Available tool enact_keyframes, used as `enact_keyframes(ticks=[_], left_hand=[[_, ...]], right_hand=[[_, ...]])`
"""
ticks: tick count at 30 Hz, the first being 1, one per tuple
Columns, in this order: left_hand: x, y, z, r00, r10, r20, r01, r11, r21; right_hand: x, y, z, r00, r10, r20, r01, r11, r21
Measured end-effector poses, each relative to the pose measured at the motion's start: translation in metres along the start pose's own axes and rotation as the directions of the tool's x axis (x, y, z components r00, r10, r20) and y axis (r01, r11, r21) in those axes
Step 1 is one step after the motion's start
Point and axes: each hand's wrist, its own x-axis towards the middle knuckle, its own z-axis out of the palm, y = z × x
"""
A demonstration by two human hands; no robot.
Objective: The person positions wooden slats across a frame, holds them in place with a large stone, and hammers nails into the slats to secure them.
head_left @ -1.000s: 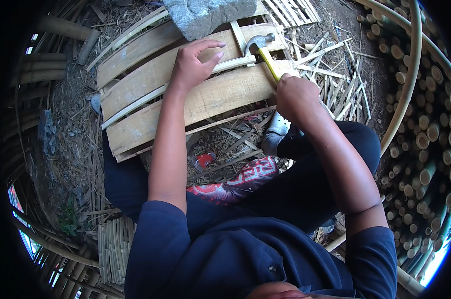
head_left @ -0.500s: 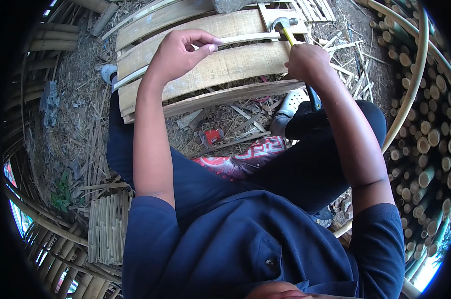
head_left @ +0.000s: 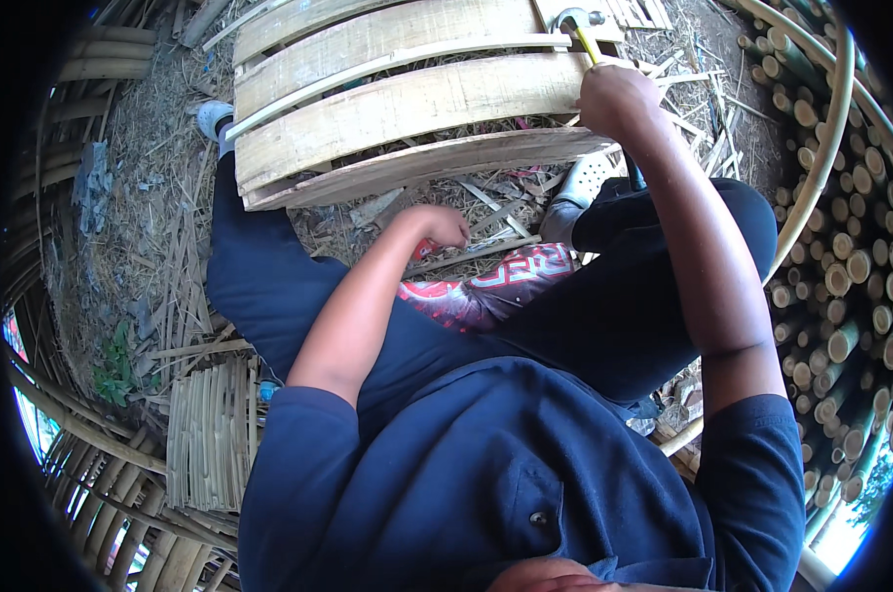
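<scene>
My right hand (head_left: 619, 102) grips a claw hammer (head_left: 591, 45) by its yellow handle, the metal head over the far right end of a slatted wooden bench (head_left: 417, 94). A thin pale wooden strip (head_left: 397, 61) lies lengthwise along the bench, its right end near the hammer head. Below the bench's near edge, my left hand (head_left: 441, 227) is lowered over a small red packet or cup (head_left: 427, 249) on the ground. Its fingers curl downward and are mostly hidden, so whether they hold anything does not show.
Stacked bamboo poles (head_left: 841, 247) fill the right side, with a bent bamboo pole (head_left: 829, 128) in front. A bundle of split strips (head_left: 210, 439) lies at lower left. A red and dark printed cloth or bag (head_left: 516, 286) is between my legs. Scraps and straw litter the ground.
My left hand has let go of the strip and come down toward me, to the red packet or cup. The hammer stays in my right hand, slightly farther away.
</scene>
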Motion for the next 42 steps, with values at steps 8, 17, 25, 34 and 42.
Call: enact_keyframes(ticks=[8,17,25,34,42], left_hand=[[0.119,-0.024,0.038,0.97,-0.219,-0.1,0.232,0.963,0.138],[0.142,-0.029,0.073,0.922,-0.356,-0.154,0.322,0.924,-0.208],[0.101,-0.012,0.031,0.918,-0.353,-0.182,0.362,0.932,0.016],[-0.03,0.014,-0.028,0.915,-0.222,-0.335,0.299,0.933,0.198],[-0.127,0.032,-0.039,0.908,-0.219,-0.358,0.175,0.973,-0.152]], right_hand=[[0.001,-0.005,-0.005,0.999,-0.023,0.034,0.023,1.0,0.011],[0.007,-0.006,-0.003,0.993,-0.017,0.115,0.013,0.999,0.037],[0.017,-0.009,-0.006,0.981,-0.016,0.195,0.013,1.0,0.016],[0.016,-0.008,-0.01,0.989,-0.018,0.148,0.018,1.0,-0.004],[0.011,-0.007,-0.006,0.995,-0.028,0.096,0.029,1.0,-0.007]])
